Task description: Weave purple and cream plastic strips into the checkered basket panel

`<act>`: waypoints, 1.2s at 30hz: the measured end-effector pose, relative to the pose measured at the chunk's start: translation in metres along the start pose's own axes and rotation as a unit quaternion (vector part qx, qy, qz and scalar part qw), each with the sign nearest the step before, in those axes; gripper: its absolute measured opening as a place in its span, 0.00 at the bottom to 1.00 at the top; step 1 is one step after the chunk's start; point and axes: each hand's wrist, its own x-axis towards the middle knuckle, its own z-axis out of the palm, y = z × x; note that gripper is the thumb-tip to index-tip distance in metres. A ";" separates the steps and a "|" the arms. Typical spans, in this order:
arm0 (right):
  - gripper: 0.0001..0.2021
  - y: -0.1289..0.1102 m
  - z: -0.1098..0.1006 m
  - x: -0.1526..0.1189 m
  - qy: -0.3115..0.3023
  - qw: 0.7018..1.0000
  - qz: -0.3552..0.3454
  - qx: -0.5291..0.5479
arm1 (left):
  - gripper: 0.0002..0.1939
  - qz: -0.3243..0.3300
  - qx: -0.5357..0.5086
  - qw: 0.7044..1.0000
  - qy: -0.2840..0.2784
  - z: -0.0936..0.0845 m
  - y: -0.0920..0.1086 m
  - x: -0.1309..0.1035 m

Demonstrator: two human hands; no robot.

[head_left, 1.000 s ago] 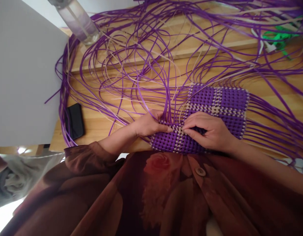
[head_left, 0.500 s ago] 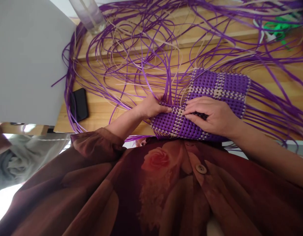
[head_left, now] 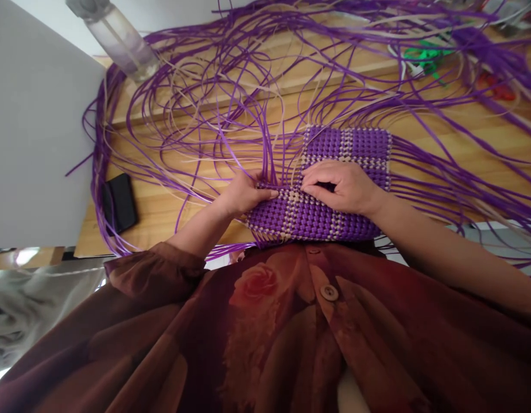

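Note:
A woven panel of purple and beige plastic strips lies at the table's near edge, against my shirt. Long loose strips fan out from its left, far and right sides. My left hand grips the panel's left part, thumb on top and fingers underneath, with several upright purple strips rising beside it. My right hand rests on the middle of the weave. Its thumb and fingertips are pinched together close to a beige flower-like knot; what lies between them is too small to make out.
Tangled purple and beige strips cover the far side of the wooden table. A black phone lies at the left, a clear bottle behind it. Something green and something red sit far right.
The whole view has shifted, so the table and panel appear further left. Both hands keep nearly the same hold on the weave; the right fingertips are slightly further from the beige knot.

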 end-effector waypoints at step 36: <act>0.07 -0.020 0.006 0.023 0.001 0.998 0.040 0.055 | 0.13 -0.171 -0.156 0.962 -0.141 -0.025 0.025 0.000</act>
